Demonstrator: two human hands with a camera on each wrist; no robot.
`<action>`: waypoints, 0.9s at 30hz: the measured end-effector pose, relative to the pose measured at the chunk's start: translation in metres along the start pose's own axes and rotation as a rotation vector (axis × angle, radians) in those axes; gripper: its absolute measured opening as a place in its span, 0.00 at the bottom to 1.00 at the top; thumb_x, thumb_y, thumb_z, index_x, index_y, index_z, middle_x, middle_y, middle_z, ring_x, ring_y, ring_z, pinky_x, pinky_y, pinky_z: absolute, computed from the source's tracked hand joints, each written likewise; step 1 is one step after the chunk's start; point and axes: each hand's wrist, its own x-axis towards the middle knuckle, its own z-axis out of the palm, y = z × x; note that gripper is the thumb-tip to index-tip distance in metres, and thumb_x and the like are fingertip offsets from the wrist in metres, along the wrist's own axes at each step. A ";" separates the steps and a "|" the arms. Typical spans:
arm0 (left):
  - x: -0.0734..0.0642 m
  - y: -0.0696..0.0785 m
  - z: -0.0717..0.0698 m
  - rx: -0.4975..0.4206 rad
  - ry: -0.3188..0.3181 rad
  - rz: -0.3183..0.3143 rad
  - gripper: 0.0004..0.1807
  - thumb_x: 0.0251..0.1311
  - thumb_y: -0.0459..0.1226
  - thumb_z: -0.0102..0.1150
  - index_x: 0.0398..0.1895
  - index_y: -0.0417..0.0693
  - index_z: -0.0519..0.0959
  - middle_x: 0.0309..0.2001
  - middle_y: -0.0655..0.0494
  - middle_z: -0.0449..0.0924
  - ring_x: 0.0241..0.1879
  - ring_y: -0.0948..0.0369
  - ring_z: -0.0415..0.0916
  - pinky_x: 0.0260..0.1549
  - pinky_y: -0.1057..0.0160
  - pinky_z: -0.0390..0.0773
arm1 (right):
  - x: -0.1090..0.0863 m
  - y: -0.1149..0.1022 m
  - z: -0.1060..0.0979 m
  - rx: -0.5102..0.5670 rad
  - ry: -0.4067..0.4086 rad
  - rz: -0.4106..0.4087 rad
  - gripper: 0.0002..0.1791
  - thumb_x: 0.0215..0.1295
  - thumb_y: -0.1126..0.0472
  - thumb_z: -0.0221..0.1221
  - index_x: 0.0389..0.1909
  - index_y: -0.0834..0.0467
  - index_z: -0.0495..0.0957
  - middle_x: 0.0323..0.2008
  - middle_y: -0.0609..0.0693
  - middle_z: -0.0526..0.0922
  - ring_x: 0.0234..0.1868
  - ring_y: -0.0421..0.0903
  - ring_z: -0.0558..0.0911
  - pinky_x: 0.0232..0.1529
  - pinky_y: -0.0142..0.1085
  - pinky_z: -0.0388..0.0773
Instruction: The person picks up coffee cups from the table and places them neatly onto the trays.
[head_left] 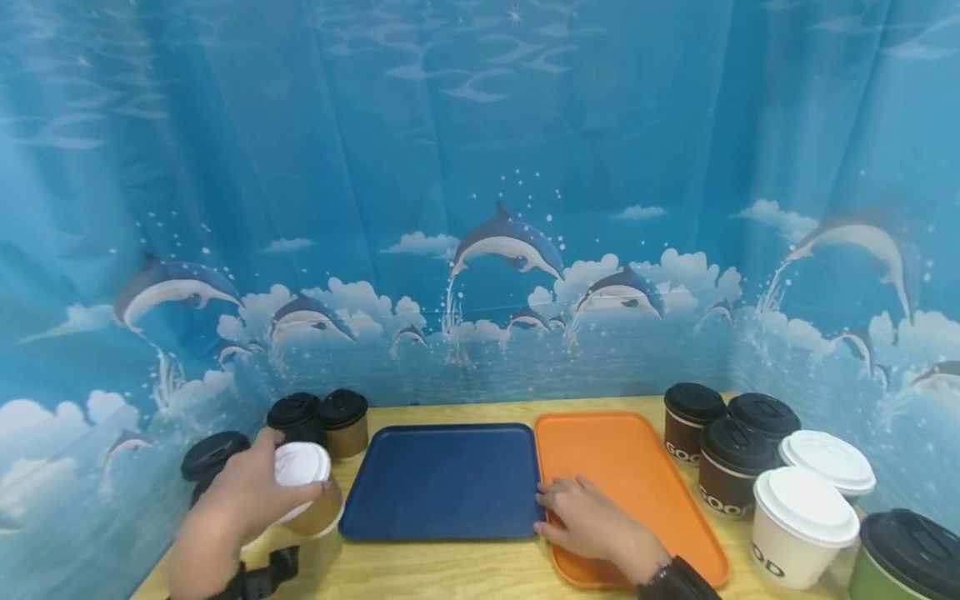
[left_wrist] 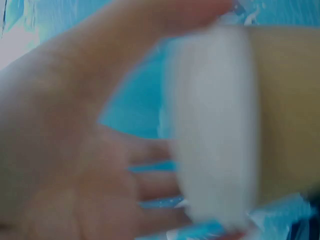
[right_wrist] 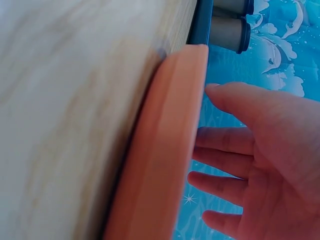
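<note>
My left hand [head_left: 238,493] holds a tan paper coffee cup [head_left: 321,510] with a white lid [head_left: 302,463], left of the blue tray. In the left wrist view, blurred, thumb and fingers wrap round the white lid [left_wrist: 215,125] from opposite sides. My right hand [head_left: 592,523] lies over the left side of the orange tray [head_left: 609,454], fingertips at the edge where it meets the dark blue tray [head_left: 442,482]. Seen from the right wrist, that hand [right_wrist: 280,150] has its fingers extended and apart beside the orange tray's rim [right_wrist: 160,150]. Nothing is in its grasp.
Behind the left hand stand black-lidded cups [head_left: 343,425], another one [head_left: 213,454] farther left. On the right are several brown cups with black lids [head_left: 738,467], white cups [head_left: 802,525] and a green cup [head_left: 903,557]. A dolphin-print curtain [head_left: 480,208] closes off the wooden table [head_left: 442,575].
</note>
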 end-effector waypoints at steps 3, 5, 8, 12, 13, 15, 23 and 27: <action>0.002 0.029 0.004 -0.006 0.143 0.102 0.58 0.49 0.61 0.73 0.68 0.30 0.55 0.45 0.30 0.77 0.34 0.47 0.80 0.25 0.52 0.79 | 0.000 0.001 -0.002 -0.003 0.015 -0.007 0.23 0.70 0.50 0.63 0.57 0.62 0.83 0.61 0.59 0.81 0.64 0.60 0.76 0.67 0.65 0.63; 0.004 0.048 0.013 -0.003 0.216 0.167 0.55 0.48 0.61 0.74 0.66 0.34 0.58 0.45 0.32 0.79 0.33 0.49 0.80 0.24 0.54 0.79 | -0.001 0.002 -0.003 -0.009 0.019 -0.011 0.23 0.70 0.50 0.64 0.57 0.62 0.83 0.61 0.59 0.81 0.64 0.59 0.77 0.66 0.65 0.64; 0.012 0.075 0.032 0.004 0.274 0.246 0.50 0.47 0.60 0.75 0.63 0.39 0.63 0.46 0.38 0.80 0.35 0.51 0.81 0.25 0.55 0.79 | -0.001 0.004 -0.002 -0.026 0.016 -0.008 0.24 0.69 0.50 0.64 0.57 0.62 0.83 0.60 0.58 0.81 0.63 0.57 0.78 0.65 0.64 0.67; 0.035 0.107 0.066 0.035 0.298 0.338 0.46 0.46 0.59 0.76 0.62 0.44 0.69 0.47 0.45 0.80 0.36 0.53 0.80 0.26 0.56 0.80 | -0.002 0.007 0.000 -0.050 0.031 0.000 0.24 0.68 0.50 0.65 0.57 0.62 0.83 0.60 0.57 0.82 0.63 0.56 0.78 0.64 0.63 0.68; 0.043 0.115 0.076 0.059 0.293 0.363 0.46 0.45 0.60 0.75 0.62 0.45 0.70 0.47 0.45 0.79 0.37 0.54 0.80 0.27 0.56 0.80 | -0.003 0.007 0.000 -0.053 0.038 0.002 0.24 0.67 0.50 0.65 0.56 0.62 0.83 0.60 0.57 0.82 0.63 0.56 0.78 0.64 0.63 0.68; 0.057 0.129 0.098 0.105 0.255 0.419 0.47 0.45 0.62 0.74 0.62 0.45 0.70 0.46 0.46 0.79 0.37 0.54 0.80 0.27 0.57 0.80 | -0.003 0.008 0.000 -0.065 0.047 0.011 0.24 0.67 0.50 0.66 0.56 0.62 0.83 0.59 0.57 0.82 0.63 0.56 0.79 0.64 0.63 0.69; 0.102 0.159 0.152 0.111 0.161 0.531 0.50 0.48 0.64 0.72 0.65 0.41 0.69 0.49 0.44 0.80 0.41 0.53 0.80 0.34 0.55 0.83 | -0.005 0.005 0.000 -0.091 0.022 0.011 0.24 0.67 0.48 0.66 0.56 0.59 0.84 0.59 0.53 0.83 0.61 0.50 0.80 0.62 0.60 0.71; 0.117 0.165 0.152 0.122 0.165 0.544 0.49 0.49 0.61 0.74 0.66 0.40 0.69 0.51 0.41 0.80 0.45 0.49 0.80 0.38 0.51 0.83 | -0.003 0.000 0.002 -0.059 0.001 0.007 0.25 0.67 0.46 0.65 0.59 0.56 0.83 0.60 0.50 0.82 0.62 0.48 0.80 0.62 0.56 0.72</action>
